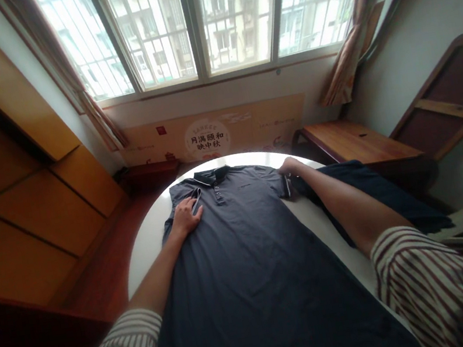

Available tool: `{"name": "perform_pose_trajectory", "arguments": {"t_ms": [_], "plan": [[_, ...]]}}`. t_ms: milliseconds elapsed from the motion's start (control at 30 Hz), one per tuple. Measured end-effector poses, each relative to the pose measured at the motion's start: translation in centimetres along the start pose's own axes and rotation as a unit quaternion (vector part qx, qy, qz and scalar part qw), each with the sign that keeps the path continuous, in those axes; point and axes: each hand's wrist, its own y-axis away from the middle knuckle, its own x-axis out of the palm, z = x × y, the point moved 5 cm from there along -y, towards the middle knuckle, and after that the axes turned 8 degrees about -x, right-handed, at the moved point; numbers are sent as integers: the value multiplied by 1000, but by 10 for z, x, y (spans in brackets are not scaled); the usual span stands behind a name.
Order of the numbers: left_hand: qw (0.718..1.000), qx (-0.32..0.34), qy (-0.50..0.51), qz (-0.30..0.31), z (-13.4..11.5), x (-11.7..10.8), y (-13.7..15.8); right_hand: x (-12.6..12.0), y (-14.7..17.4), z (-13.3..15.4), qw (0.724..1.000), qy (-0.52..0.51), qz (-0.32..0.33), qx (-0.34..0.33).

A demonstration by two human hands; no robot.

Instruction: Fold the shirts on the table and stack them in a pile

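Note:
A dark grey polo shirt (245,254) lies spread front side up on a round white table (143,259), its collar at the far end and its hem toward me. My left hand (186,216) rests on the left sleeve, which is folded inward over the chest; the fingers are spread over the cloth. At the other side my right hand (291,167) has its fingers closed on the right sleeve, near the shoulder edge. The right sleeve points outward, with its light-trimmed cuff showing just below the hand.
Dark folded cloth (369,198) lies at the table's right, partly behind my right forearm. Beyond it is a low wooden table (359,140). A printed cardboard panel (250,126) stands under the window. Yellow-brown cabinets (42,211) line the left side.

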Motion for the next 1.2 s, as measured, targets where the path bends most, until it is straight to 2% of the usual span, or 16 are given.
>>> {"name": "perform_pose_trajectory", "arguments": {"t_ms": [100, 233, 300, 400, 467, 700, 900, 1033, 1200], "plan": [[1000, -1, -3, 1, -1, -1, 0, -13, -2, 9, 1000, -12, -16, -1], [1000, 2, 2, -1, -2, -1, 0, -30, -5, 41, 996, -52, -16, -64], [1000, 7, 8, -5, -2, -1, 0, -31, -5, 60, 991, -79, 26, -103], [1000, 8, 15, -10, -1, 0, 0, -18, -3, 83, 968, -137, 120, -176], [1000, 4, 13, -10, -1, 1, 0, -7, -5, 89, 959, -151, 130, -199], [1000, 10, 16, -20, -3, 1, 1, 44, -41, 71, 984, -74, 65, -149], [999, 19, 20, -36, -3, 1, 1, 77, -72, 70, 983, -72, -9, -168], [999, 19, 20, -41, -3, 1, 1, 86, -82, 72, 981, -66, -49, -177], [999, 17, 21, -36, -6, -1, 2, 84, -80, 72, 979, 3, -95, -180]]}}
